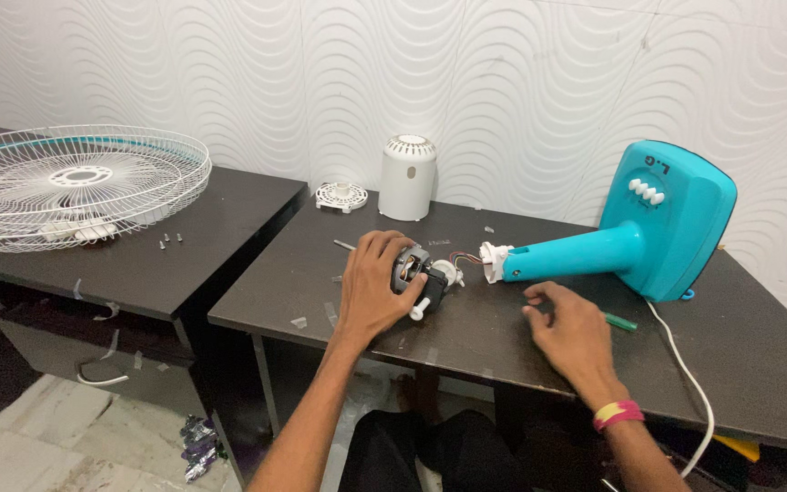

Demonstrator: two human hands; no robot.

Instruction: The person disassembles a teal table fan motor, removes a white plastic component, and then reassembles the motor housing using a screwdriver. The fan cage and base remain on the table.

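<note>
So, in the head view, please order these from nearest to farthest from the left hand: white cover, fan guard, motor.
1. Motor: under the left hand, gripped.
2. White cover: behind it, by the wall.
3. Fan guard: far left, on the other table.

Two dark brown wooden tabletops before you, set side by side against wall. Right tabletop [503, 342] carries teal plastic fan stand with base [635, 241] lying on its side, white cylindrical motor cover [407, 178] upright near wall, small white round vented cap [341, 196] just beside it, fan motor [423, 276] near centre, green-handled screwdriver [619, 321], white power cord [685, 364] trailing off front edge. Left tabletop [184, 264] carries white wire fan guard [75, 182] lying flat, few small screws [169, 240] near it.
</note>
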